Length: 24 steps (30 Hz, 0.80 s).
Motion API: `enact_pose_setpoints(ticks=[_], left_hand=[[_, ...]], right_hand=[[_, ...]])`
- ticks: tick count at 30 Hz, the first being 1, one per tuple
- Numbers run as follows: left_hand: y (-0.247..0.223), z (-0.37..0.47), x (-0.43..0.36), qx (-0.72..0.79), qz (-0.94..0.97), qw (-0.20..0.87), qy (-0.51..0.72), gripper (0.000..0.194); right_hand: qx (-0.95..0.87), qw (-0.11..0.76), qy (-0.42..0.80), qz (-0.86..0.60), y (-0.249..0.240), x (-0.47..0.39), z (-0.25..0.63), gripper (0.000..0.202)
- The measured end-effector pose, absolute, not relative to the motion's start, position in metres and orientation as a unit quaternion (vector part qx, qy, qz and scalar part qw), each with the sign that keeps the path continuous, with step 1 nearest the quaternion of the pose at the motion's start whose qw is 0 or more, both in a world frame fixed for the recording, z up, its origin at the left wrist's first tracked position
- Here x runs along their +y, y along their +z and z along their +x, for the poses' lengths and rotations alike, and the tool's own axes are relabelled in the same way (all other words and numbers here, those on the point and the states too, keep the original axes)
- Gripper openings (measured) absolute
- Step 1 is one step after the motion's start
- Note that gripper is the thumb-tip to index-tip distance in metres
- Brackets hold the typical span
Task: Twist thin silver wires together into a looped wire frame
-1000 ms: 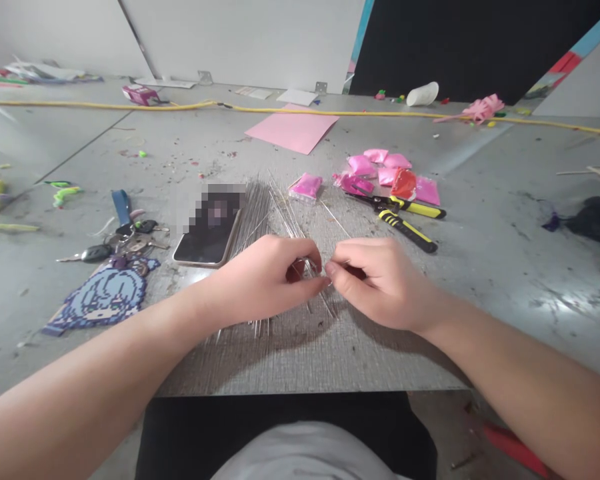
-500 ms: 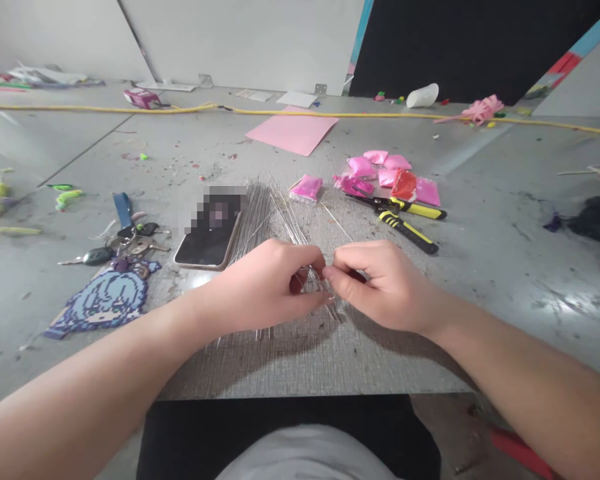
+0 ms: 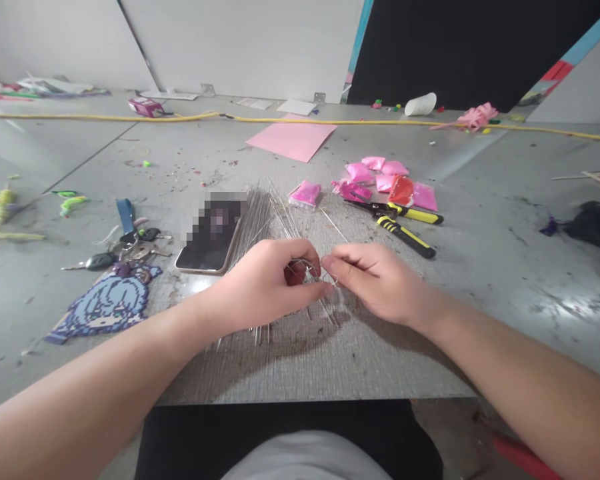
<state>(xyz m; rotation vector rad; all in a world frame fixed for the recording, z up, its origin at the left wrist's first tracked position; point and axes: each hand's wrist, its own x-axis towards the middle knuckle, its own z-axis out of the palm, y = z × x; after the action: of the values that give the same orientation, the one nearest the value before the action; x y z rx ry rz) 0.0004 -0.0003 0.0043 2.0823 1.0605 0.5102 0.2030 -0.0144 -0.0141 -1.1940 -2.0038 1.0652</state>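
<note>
Wires (image 3: pixel 289 225) sat clasped in the left hand (image 3: pixel 265 280) as the pinched right hand (image 3: pixel 387 283), contents hidden, edged farther, likely adjusting them.

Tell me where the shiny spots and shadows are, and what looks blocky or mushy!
In the head view, glare whitens the table at far right; in the head view, a soft shadow lies below the left hand; in the head view, square blocks cover the phone partly, and the thin wires run together.

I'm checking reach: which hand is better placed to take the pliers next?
The right hand, probably: the pliers lie just beyond it, handles angled rightward; the left hand is farther off, curled about thin wires.
</note>
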Motion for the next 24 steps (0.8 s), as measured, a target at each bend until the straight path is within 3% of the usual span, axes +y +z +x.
enact_pose_setpoints(ticks=[4, 7, 10, 17, 19, 24], left_hand=[[0.004, 0.0, 0.002, 0.425, 0.811, 0.352, 0.195, 0.017], [0.003, 0.0, 0.003, 0.428, 0.812, 0.348, 0.192, 0.018], [0.003, 0.0, 0.004, 0.432, 0.807, 0.352, 0.196, 0.02], [0.005, 0.0, 0.001, 0.423, 0.801, 0.367, 0.211, 0.017], [0.004, 0.0, 0.001, 0.416, 0.806, 0.365, 0.207, 0.017], [0.003, 0.0, 0.003, 0.413, 0.813, 0.363, 0.193, 0.017]], right_hand=[[-0.822, 0.297, 0.23, -0.427, -0.01, -0.013, 0.204, 0.042], [-0.832, 0.306, 0.189, -0.423, -0.01, -0.013, 0.204, 0.041], [-0.789, 0.321, 0.26, -0.454, -0.011, -0.012, 0.204, 0.042], [-0.578, 0.304, 0.649, -0.391, -0.022, -0.011, 0.199, 0.036], [-0.584, 0.297, 0.643, -0.397, -0.022, -0.012, 0.199, 0.037], [-0.725, 0.263, 0.464, -0.436, -0.014, -0.014, 0.204, 0.034]])
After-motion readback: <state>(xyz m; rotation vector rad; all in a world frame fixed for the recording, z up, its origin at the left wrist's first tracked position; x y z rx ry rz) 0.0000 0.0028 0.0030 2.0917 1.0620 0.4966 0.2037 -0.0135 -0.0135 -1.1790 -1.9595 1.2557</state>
